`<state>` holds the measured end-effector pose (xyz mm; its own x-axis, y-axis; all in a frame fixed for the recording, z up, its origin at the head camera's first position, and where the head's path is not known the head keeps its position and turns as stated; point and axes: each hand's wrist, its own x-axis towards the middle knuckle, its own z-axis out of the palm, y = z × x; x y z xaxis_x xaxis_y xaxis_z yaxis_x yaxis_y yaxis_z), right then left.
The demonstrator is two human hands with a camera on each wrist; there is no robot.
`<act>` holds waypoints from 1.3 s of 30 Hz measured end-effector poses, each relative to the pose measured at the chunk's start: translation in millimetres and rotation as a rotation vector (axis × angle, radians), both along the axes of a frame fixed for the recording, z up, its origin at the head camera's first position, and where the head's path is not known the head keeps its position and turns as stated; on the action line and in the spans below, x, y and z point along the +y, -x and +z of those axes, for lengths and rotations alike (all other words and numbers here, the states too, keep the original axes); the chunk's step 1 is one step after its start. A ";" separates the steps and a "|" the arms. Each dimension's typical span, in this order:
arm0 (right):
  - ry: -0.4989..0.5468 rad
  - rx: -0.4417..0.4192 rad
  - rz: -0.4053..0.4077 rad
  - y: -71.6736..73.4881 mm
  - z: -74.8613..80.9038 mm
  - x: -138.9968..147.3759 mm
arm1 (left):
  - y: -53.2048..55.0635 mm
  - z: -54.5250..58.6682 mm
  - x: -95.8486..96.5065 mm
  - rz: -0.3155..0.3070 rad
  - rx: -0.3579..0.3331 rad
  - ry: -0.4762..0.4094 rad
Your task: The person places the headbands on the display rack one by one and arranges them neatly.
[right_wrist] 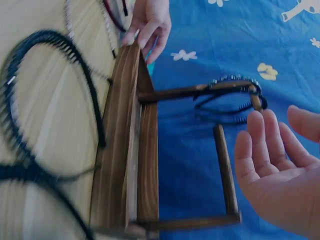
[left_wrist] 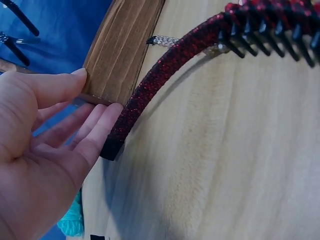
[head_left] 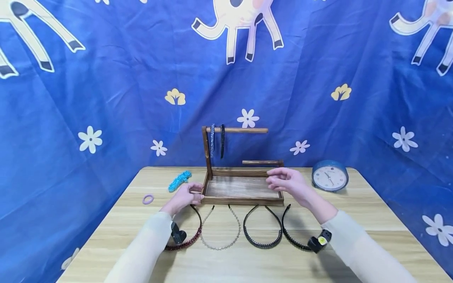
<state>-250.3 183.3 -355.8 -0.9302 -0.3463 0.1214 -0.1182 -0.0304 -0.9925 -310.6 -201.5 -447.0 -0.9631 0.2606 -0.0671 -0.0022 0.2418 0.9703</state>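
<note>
A brown wooden stand [head_left: 244,201] with a shallow tray and two horizontal rods sits at the back of the table. My left hand [head_left: 185,196] holds the tray's front left corner between thumb and fingers; the left wrist view shows the fingertips [left_wrist: 114,111] against the wood, beside the tip of a dark red glittery headband [left_wrist: 165,67]. My right hand [head_left: 288,184] hovers near the tray's right end, fingers loosely extended and holding nothing. From the upper rod hang a blue glittery headband [head_left: 212,140] and a black headband [head_left: 222,141].
In front of the stand lie a pale beaded headband [head_left: 238,232] and two black headbands, one central [head_left: 262,245] and one partly under the right wrist [head_left: 293,241]. A turquoise cord bundle [head_left: 179,181] and purple ring [head_left: 148,199] lie left; a blue clock [head_left: 330,177] stands right.
</note>
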 end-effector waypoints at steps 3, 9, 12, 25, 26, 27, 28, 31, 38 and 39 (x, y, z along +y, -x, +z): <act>-0.077 0.040 -0.022 -8.8 -7.7 19.6 | 1.0 -1.6 0.4 0.005 0.004 -0.003; -0.220 0.084 -0.032 -29.4 -27.1 56.5 | 1.9 -3.9 -1.8 -0.004 -0.001 -0.017; -0.276 0.125 -0.020 -37.7 -35.8 70.4 | 2.7 -3.6 -4.2 -0.015 0.004 -0.026; -0.563 0.418 -0.033 -73.2 -75.6 112.9 | -1.6 -3.7 -3.6 -0.017 0.010 -0.033; -0.582 0.441 -0.038 -75.9 -78.9 113.6 | -1.2 -4.1 -3.4 -0.012 0.011 -0.033; -0.595 0.468 -0.036 -78.6 -81.6 113.8 | -0.9 -4.4 -3.3 -0.015 0.015 -0.031; -0.608 0.501 -0.037 -80.9 -84.3 113.8 | -1.0 -4.6 -3.1 -0.016 0.014 -0.035; -0.649 0.593 -0.036 -87.3 -90.8 112.8 | -1.0 -5.5 -3.2 -0.028 0.017 -0.053; -0.701 0.758 0.000 -93.8 -105.2 110.7 | 1.0 -9.0 -4.6 -0.041 0.019 -0.074; -0.706 0.782 0.001 -94.0 -107.1 110.5 | 1.2 -9.2 -4.6 -0.039 0.018 -0.074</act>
